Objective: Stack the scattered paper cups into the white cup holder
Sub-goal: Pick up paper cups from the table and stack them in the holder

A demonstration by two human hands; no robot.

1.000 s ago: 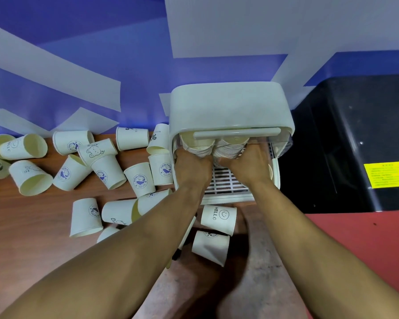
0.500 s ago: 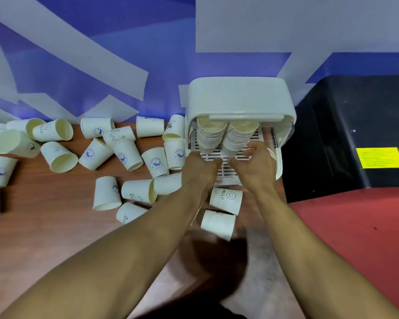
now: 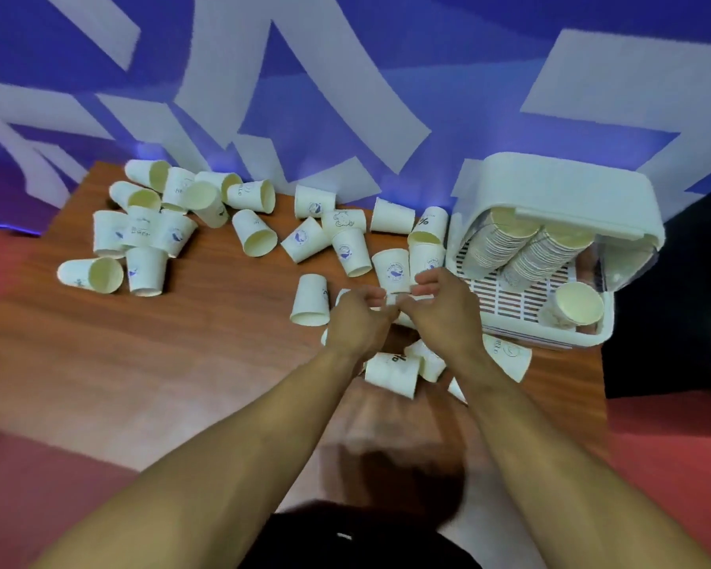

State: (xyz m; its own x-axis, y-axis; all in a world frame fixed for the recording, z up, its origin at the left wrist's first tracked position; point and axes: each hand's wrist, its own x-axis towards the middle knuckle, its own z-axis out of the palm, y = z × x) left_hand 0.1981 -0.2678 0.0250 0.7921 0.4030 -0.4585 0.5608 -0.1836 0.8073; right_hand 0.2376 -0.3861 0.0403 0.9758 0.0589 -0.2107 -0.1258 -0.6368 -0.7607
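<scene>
Paper cups (image 3: 259, 238) lie scattered along the tabletop's far edge. Two stacks (image 3: 497, 244) lean in the white cup holder (image 3: 559, 186) at its far right corner. My left hand (image 3: 360, 322) and right hand (image 3: 446, 312) meet, fingers curled; whether they pinch a cup I cannot tell. Gathering step, I judge: next, nest loose cups.

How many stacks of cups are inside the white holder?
2: left stack and right stack lean side by side under the lid of the cup holder; more could hide behind them.
</scene>
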